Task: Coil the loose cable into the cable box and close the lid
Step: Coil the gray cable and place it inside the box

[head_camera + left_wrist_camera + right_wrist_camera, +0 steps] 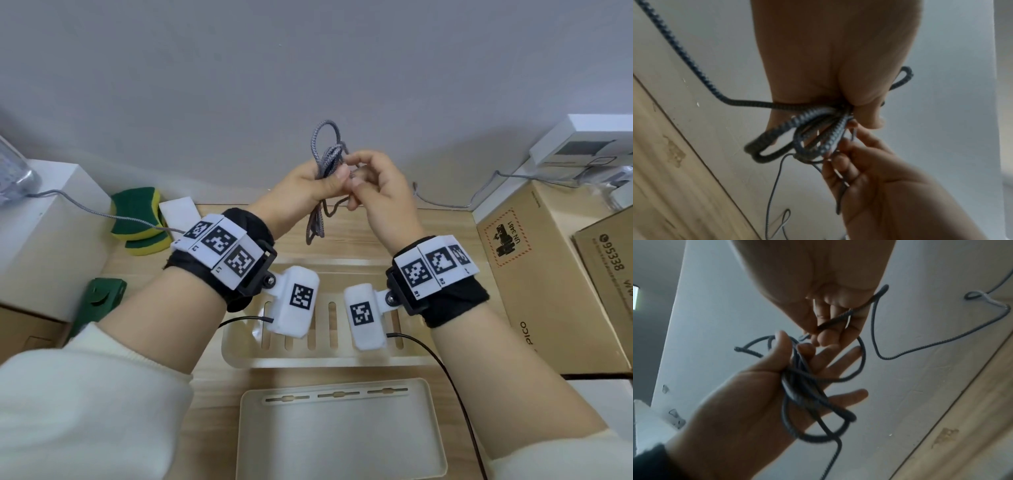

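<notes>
A grey braided cable (325, 150) is held up above the wooden table. My left hand (329, 178) grips a bundle of its loops, thumb pressing them against the fingers (838, 356); loops stick out above and hang below the hand (797, 129). My right hand (356, 185) sits right beside it, fingers curled, pinching one strand (838, 318). The cable's free length trails right along the wall (479, 195). The cream cable box (308, 361) stands open under my wrists, slotted floor showing. Its lid (339, 438) lies flat in front of it.
Green and yellow sponges (140, 219) and a white box (51, 240) sit at the left, with a green object (102, 301) nearer. Cardboard boxes (548, 274) line the right side; a white box (582, 144) stands at the back right. Another grey cable (96, 212) crosses the left.
</notes>
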`<action>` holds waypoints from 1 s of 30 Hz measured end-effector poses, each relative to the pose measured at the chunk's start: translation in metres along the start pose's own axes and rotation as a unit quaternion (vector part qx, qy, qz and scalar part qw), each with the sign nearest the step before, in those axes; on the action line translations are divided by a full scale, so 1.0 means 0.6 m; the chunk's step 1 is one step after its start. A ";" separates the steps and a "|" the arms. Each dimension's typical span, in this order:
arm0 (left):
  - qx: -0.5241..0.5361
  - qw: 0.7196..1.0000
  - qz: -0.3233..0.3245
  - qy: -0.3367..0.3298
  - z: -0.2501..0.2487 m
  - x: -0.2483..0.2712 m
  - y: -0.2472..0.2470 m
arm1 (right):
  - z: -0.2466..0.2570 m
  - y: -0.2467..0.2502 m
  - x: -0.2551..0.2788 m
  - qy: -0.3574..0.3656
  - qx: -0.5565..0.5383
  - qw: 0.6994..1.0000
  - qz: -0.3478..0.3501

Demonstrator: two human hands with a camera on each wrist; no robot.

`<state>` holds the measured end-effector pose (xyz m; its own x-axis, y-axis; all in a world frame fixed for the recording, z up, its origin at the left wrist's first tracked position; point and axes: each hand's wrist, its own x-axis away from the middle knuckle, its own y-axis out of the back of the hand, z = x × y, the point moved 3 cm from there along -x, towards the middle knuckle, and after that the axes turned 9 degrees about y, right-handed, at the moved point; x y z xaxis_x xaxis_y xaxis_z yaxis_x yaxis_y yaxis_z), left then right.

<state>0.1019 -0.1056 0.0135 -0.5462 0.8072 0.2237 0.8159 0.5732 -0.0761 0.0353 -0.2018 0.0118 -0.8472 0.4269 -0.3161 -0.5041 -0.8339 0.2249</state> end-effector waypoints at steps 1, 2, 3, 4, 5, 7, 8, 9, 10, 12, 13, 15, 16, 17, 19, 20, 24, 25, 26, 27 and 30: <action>0.002 1.000 -0.002 -0.010 -0.003 0.002 0.002 | 0.000 -0.006 0.002 0.006 0.000 1.000 0.008; 0.004 1.000 -0.011 -0.016 -0.004 0.002 0.005 | 0.000 -0.011 0.004 0.005 -0.005 1.000 0.017; 0.010 1.000 -0.023 -0.017 -0.003 0.002 0.009 | -0.001 -0.014 0.005 0.001 -0.014 0.999 0.029; 0.021 0.999 -0.038 -0.015 -0.003 0.003 0.012 | 0.000 -0.017 0.006 -0.003 -0.019 0.999 0.045; 0.035 0.998 -0.051 -0.014 -0.001 0.004 0.015 | -0.001 -0.019 0.006 -0.005 -0.014 0.998 0.063; 0.069 0.995 -0.072 -0.012 0.003 0.004 0.020 | 0.003 -0.023 0.006 0.000 0.022 0.995 0.102; 0.091 0.993 -0.079 -0.009 0.003 0.005 0.023 | 0.005 -0.026 0.008 0.004 0.037 0.992 0.119; 0.116 0.989 -0.087 -0.006 0.003 0.006 0.025 | 0.006 -0.027 0.010 0.002 0.047 0.991 0.128; 0.143 0.985 -0.092 -0.006 0.001 0.006 0.028 | 0.006 -0.028 0.013 -0.006 0.041 0.991 0.127; 0.186 0.978 -0.095 -0.022 -0.006 0.005 0.032 | 0.006 -0.028 0.020 -0.010 0.037 0.993 0.110; 0.201 0.974 -0.097 -0.031 -0.010 0.005 0.032 | 0.008 -0.027 0.023 -0.007 0.053 0.993 0.103; 0.231 0.966 -0.111 -0.040 -0.014 0.004 0.035 | 0.008 -0.020 0.024 0.007 0.100 0.991 0.085; 0.243 0.961 -0.121 -0.043 -0.014 0.004 0.037 | 0.009 -0.012 0.022 0.012 0.128 0.990 0.064; 0.252 0.958 -0.128 -0.046 -0.014 0.003 0.038 | 0.010 -0.003 0.020 0.005 0.148 0.988 0.040; 0.260 0.955 -0.134 -0.049 -0.017 0.003 0.034 | 0.013 0.008 0.013 -0.008 0.154 0.988 0.014; 0.260 0.955 -0.136 -0.049 -0.020 0.004 0.031 | 0.015 0.010 0.011 -0.007 0.156 0.988 0.007; 0.269 0.953 -0.128 -0.053 -0.029 0.001 0.027 | 0.037 0.004 0.023 0.045 0.182 0.981 -0.042; 0.275 0.952 -0.123 -0.054 -0.029 0.000 0.028 | 0.042 0.003 0.027 0.065 0.173 0.981 -0.067; 0.280 0.951 -0.116 -0.054 -0.030 0.000 0.029 | 0.046 0.003 0.030 0.082 0.164 0.978 -0.096; 0.281 0.952 -0.108 -0.054 -0.031 0.000 0.029 | 0.051 0.006 0.030 0.095 0.157 0.975 -0.123; 0.267 0.957 -0.105 -0.042 -0.034 0.005 0.035 | 0.051 0.028 0.024 0.107 0.117 0.971 -0.180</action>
<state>0.1212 -0.0941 0.0325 -0.7199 0.6613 0.2108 0.4855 0.6968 -0.5279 0.0096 -0.1989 0.0390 -0.5678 0.5727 -0.5913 -0.8064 -0.5313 0.2597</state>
